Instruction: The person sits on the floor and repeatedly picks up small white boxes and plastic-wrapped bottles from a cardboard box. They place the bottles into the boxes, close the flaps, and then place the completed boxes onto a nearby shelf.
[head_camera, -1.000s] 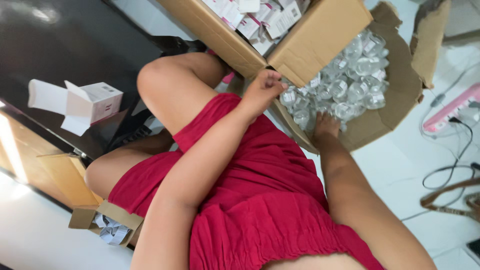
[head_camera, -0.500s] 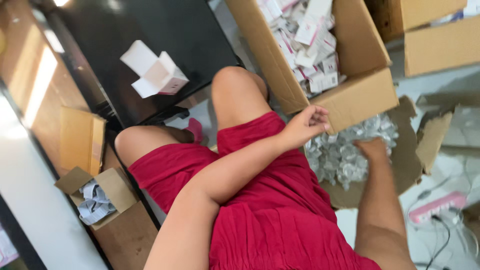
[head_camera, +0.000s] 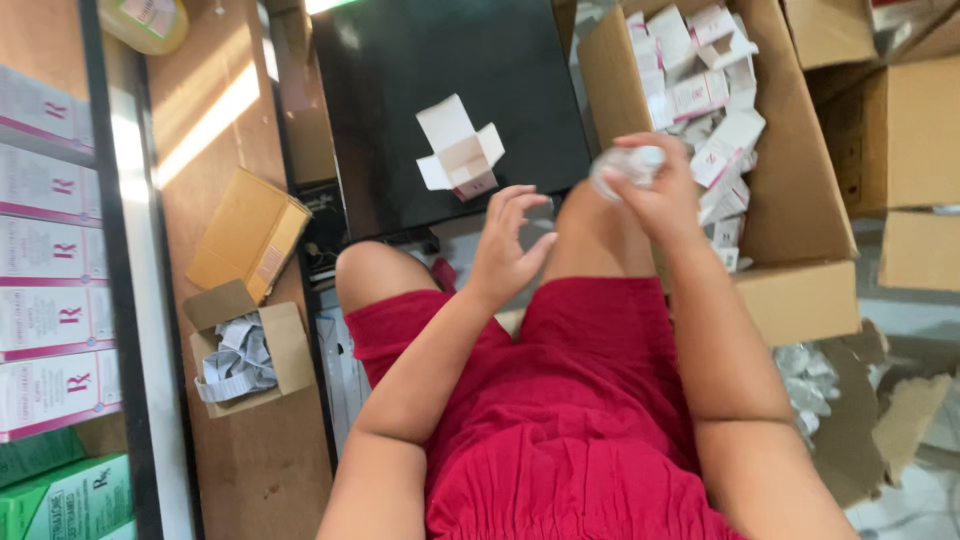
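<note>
The right hand (head_camera: 655, 190) has been lifted out of the torn box of clear jars, where it was buried half a second ago, and is now raised above the right knee with a small clear jar (head_camera: 622, 166) carried in it. The fingers are seen clamped around that jar, which is held up just in front of the big cardboard box (head_camera: 800, 200). The left hand (head_camera: 505, 250) has been drawn away from that box's corner and is now held over the gap between the knees, fingers spread apart and slightly curled, nothing gripped, palm turned toward the jar. The two hands are near each other but not touching.

Small white and pink cartons (head_camera: 715, 95) are piled loose inside the big box. One opened white carton (head_camera: 462, 158), flaps splayed, is seen lying on the black tabletop (head_camera: 400, 90), beyond the left hand. The heap of clear jars (head_camera: 805, 375) is now glimpsed only at the lower right, in the torn box (head_camera: 865, 420) behind the right forearm. A red dress (head_camera: 560, 420) is worn across the lap. On the left, a small open box (head_camera: 270, 345) filled with folded paper leaflets (head_camera: 235, 360) is set on the wooden surface, with a flat piece of cardboard (head_camera: 250, 235) just above it. Rows of white and pink packages (head_camera: 50, 250) are stacked along the far left edge.
</note>
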